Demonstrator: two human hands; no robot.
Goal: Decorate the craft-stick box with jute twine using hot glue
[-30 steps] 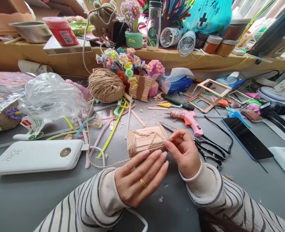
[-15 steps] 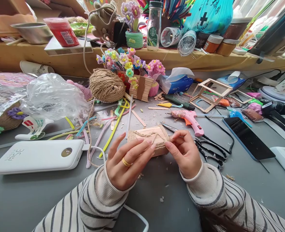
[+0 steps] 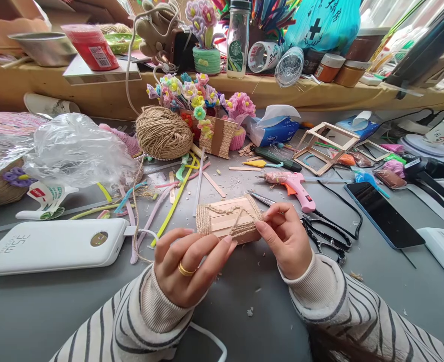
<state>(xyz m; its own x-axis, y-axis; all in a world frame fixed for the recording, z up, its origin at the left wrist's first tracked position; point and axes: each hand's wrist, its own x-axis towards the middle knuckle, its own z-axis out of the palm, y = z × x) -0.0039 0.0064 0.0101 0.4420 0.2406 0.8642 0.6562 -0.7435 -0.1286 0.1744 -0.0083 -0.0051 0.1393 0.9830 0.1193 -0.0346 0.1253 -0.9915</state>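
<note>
A small box of wooden craft sticks [image 3: 224, 219], partly wound with jute twine, sits on the grey table in front of me. My right hand [image 3: 287, 239] pinches the box's right end where the twine crosses. My left hand [image 3: 186, 264], wearing a gold ring, has its fingers curled at the box's near left side, pinching the twine strand. The loose twine runs left and back to a large twine ball [image 3: 163, 133].
A pink glue gun [image 3: 295, 186], black scissors [image 3: 325, 239] and a phone [image 3: 383, 215] lie to the right. A white power bank [image 3: 52, 246] and plastic bag [image 3: 79, 148] lie left. Pipe cleaners, loose sticks and pipe-cleaner flowers [image 3: 199, 100] crowd the back.
My left hand has pulled back from lying flat over the box to a curled pinch at its near left side, drawing the twine. The right hand has stayed on the box's right end.
</note>
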